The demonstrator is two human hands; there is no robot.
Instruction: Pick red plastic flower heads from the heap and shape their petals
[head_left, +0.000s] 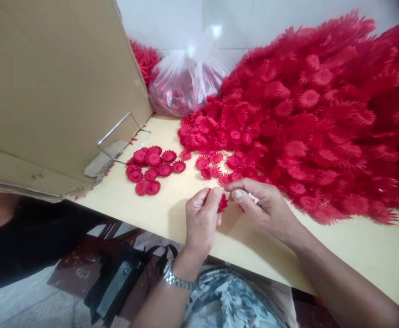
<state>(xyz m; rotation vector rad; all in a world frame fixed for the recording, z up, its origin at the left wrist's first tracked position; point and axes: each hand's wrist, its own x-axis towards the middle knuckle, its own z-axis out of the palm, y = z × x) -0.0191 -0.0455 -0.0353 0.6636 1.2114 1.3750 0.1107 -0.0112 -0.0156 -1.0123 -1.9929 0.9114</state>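
Note:
My left hand (202,221) is closed, with its thumb pressed over a small red artificial flower piece (222,203) that has a toothed rim. Close beside it, my right hand (264,205) brings index finger and thumb together near the flower piece. Anything pinched between those fingertips is too small to make out. Bits of red show beneath the right hand. Beyond the left hand lies a small group of cupped red flower pieces (153,159) on the pale yellow table (158,209). A few loose flat flower pieces (202,161) lie just beyond both hands.
A large heap of red flower pieces (309,114) covers the right and back. A tied clear plastic bag (189,82) of red pieces stands by the wall. At left stands a cardboard box (59,82) with a wire frame (115,130). A black bag (117,278) is below; another person's dark clothing shows left.

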